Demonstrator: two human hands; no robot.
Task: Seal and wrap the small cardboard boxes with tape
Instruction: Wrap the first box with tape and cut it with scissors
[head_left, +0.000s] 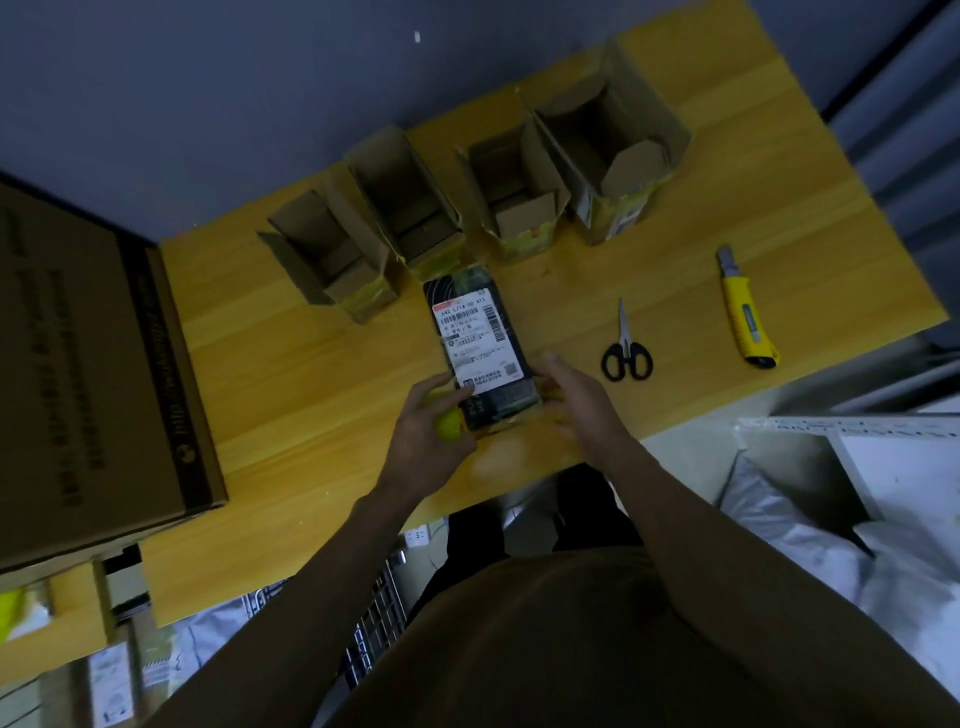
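Four open boxes: I am seeing the open cardboard boxes (470, 200) standing in a row along the far side of the wooden worktop (291, 374), flaps up.
Task item: a dark box (483, 348) bearing a white shipping label (475, 345) is lying flat near the worktop's front edge, just in front of the row.
Left hand: the left hand (428, 436) is curling round a yellow-green tape roll (448, 423) and pressing it against the near left corner of the dark box.
Right hand: the right hand (574, 397) is resting against the box's near right side, fingers extended along it; I cannot tell whether they are gripping.
Hands, relative: they are sitting apart, one at each side of the box.
Tools: black-handled scissors (626, 345) and a yellow utility knife (748, 312) are lying to the right, well apart from the box.
Left side: a large brown carton (88, 374) is occupying the worktop's left end.
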